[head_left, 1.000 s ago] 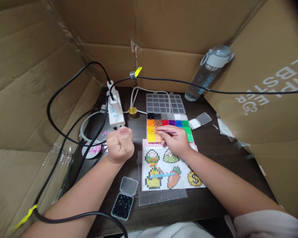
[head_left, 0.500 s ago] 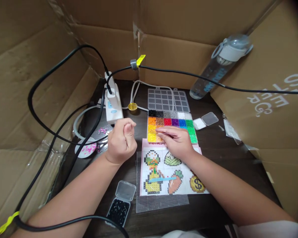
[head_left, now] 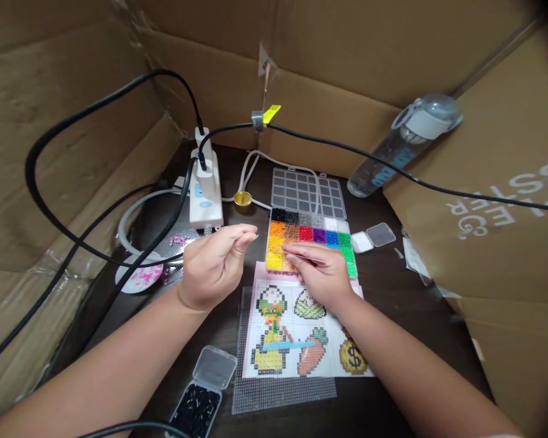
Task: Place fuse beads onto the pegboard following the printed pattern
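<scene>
My right hand [head_left: 323,275] is closed on thin metal tweezers [head_left: 304,254], whose tips point left over the yellow and orange compartments of the bead tray [head_left: 322,235]. My left hand [head_left: 212,263] hovers left of the tray. Its thumb and fingertips are pinched together, and I cannot see what is between them. Below both hands lies a pattern sheet [head_left: 301,331] with pixel pictures, resting on a clear pegboard [head_left: 274,392].
The tray's clear lid [head_left: 308,191] lies open behind it. There are a small box of black beads [head_left: 196,410] at front, a small white bead box [head_left: 360,242], a power strip [head_left: 205,194] with black cables [head_left: 347,149], a water bottle [head_left: 402,146], and cardboard walls [head_left: 64,103] all round.
My left hand has loosened from a fist into a pinch with the fingertips pointing toward the tray. My right hand stays over the tray with the tweezers. The view shifted slightly.
</scene>
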Motion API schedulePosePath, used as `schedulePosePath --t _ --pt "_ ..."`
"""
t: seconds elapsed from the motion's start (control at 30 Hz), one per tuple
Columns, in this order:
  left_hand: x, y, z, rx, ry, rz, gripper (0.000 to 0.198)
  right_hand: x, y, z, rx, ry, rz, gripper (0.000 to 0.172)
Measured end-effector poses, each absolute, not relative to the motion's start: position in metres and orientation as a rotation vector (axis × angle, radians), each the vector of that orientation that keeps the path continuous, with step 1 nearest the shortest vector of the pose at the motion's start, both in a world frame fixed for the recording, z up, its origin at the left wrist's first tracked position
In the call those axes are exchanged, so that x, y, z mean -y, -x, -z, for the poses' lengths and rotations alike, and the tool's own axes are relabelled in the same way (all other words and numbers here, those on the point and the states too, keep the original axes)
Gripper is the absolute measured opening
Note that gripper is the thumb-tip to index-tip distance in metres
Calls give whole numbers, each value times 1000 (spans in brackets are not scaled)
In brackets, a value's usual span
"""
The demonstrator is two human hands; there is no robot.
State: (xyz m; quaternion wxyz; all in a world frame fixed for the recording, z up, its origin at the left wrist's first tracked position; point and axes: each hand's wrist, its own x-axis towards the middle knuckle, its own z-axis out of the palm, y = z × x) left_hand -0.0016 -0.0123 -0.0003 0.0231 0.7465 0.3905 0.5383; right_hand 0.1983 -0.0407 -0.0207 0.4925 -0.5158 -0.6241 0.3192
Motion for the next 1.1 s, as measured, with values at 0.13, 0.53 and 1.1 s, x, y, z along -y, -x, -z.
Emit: schedulePosePath --t 0.13,0.53,1.1 --pt "10 4 1 -1196 -2328 -1680 8 41 -199 24 1522 1262 -788 15" --pt "12 1 -10 -1182 -2325 -1619 39 42 -193 15 1151 1336 -1001 17" --pt "11 1 -12 -1044 -2459 -1590 45 41 -195 16 1152 1382 -1036 20"
